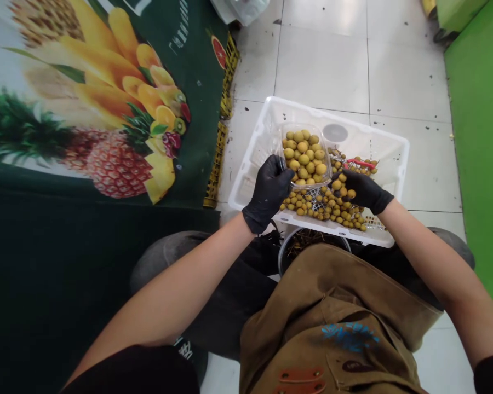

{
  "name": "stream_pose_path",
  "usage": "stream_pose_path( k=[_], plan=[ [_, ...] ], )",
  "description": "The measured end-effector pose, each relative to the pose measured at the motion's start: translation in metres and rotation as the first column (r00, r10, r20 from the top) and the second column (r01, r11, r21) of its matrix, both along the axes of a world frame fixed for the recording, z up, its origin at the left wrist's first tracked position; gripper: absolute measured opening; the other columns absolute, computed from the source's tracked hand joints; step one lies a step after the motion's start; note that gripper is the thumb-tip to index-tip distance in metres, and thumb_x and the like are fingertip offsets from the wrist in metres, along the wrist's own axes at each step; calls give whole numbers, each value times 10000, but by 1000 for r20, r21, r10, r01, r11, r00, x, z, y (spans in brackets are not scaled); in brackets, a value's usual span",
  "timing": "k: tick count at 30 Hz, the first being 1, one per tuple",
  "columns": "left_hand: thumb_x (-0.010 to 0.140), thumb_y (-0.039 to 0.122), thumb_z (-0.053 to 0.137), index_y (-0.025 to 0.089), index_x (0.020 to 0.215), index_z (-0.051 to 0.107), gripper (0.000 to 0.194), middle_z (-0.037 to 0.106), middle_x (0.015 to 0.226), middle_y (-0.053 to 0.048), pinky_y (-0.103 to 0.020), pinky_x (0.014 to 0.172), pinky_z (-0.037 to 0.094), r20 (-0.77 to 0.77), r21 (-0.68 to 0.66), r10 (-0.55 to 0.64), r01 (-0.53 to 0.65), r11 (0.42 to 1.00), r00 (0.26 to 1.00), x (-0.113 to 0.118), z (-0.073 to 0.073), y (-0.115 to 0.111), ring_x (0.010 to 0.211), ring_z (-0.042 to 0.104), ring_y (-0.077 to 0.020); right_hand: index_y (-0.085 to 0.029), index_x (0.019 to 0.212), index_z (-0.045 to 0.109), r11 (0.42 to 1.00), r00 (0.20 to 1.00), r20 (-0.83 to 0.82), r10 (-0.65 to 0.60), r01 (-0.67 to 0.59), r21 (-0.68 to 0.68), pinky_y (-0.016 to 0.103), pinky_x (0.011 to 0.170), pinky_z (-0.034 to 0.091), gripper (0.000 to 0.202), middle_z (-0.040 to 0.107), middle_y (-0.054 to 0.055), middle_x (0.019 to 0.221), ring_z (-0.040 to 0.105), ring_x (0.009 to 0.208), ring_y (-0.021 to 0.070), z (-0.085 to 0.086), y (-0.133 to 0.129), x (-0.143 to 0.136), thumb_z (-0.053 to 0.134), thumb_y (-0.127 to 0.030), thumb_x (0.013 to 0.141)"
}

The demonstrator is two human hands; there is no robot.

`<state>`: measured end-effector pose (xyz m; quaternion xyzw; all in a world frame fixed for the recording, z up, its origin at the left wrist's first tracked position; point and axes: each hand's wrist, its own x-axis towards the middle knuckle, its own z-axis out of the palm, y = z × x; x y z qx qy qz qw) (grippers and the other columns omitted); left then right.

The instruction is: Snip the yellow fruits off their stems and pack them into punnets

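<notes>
My left hand point(269, 189), in a black glove, grips the near left edge of a clear plastic container point(326, 143). Round yellow-brown longans point(304, 156) fill that container, which is held over the white crate point(400, 164). In a black glove too, my right hand point(365, 190) is closed around a few longans point(342, 186) just right of the container; part of its fingers is hidden by the fruit. Loose and stemmed longans point(337, 213) lie in the crate below both hands. Red-handled snips point(361, 162) rest on the fruit beyond my right hand.
A bucket point(282, 254) with stems and twigs stands between my knees, below the crate's near edge. To the left is a dark green panel with fruit pictures point(119, 164), beside yellow crates point(216, 164). A green panel point(482, 137) borders the tiled floor point(324, 65) on the right.
</notes>
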<state>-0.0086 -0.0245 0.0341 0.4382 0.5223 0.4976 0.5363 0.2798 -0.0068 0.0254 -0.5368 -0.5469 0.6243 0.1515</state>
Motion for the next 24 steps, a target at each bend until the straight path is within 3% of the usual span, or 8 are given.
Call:
stream_pose_path(
  k=[3,6,9,12,14,16,20,24],
  plan=[
    [958,335,904,263,813,466,467,495,718,65,-278,532,404,-34,16,-13,14,1000,999,6,-9,-3,588,446,-124,-258,1094,671,965,955,-137,-263,258,-53,300,572,598,562,797,107,981,754,786,226,20,5,8,563,-808,1077],
    [949,304,929,253,806,482,472,503,751,53,-278,595,445,-66,6,-38,39,999,997,18,-19,-10,664,465,-133,-256,1140,718,880,840,-280,-466,471,-50,269,637,626,474,810,73,1069,769,850,193,45,5,2,739,-718,1033],
    [950,325,945,248,813,503,469,511,747,52,-271,598,449,-26,-48,-89,88,995,996,33,-26,-20,672,469,-132,-291,1353,769,906,869,-315,-382,419,57,368,878,739,473,827,65,1358,825,1141,231,69,-2,-8,754,-662,1060],
    [956,440,965,253,864,525,487,527,764,60,-275,571,459,63,-84,-143,148,985,988,43,-29,-30,626,483,-117,-341,1485,759,912,946,-216,-240,296,283,489,1070,735,528,773,56,1576,770,1413,288,80,-11,-10,769,-657,1061],
    [942,536,982,260,888,528,534,537,778,60,-292,555,471,97,-93,-160,169,981,982,44,-28,-34,604,492,-117,-326,1464,763,839,963,-82,-256,264,476,554,1141,704,496,793,85,1523,774,1377,315,78,-14,-4,748,-632,1075],
    [915,612,1003,265,891,529,588,542,778,54,-313,557,483,93,-88,-158,166,982,983,43,-26,-35,602,495,-125,-285,1388,769,792,950,89,-298,194,578,628,1153,679,455,839,114,1277,800,1175,339,71,-15,3,743,-612,1072],
    [896,705,1007,269,872,497,671,509,759,56,-331,582,492,79,-47,-147,151,987,986,41,-24,-29,602,478,-129,-277,1143,709,922,952,280,-123,4,388,666,1055,678,300,771,72,925,748,879,331,51,-22,5,791,-529,1001],
    [883,733,1018,270,871,481,709,517,781,55,-319,599,490,33,17,-152,152,988,988,40,-22,-21,638,516,-137,-305,1090,565,948,957,224,-184,113,296,562,886,706,163,776,59,938,759,809,293,30,-32,-5,679,-399,1022]
  ],
)
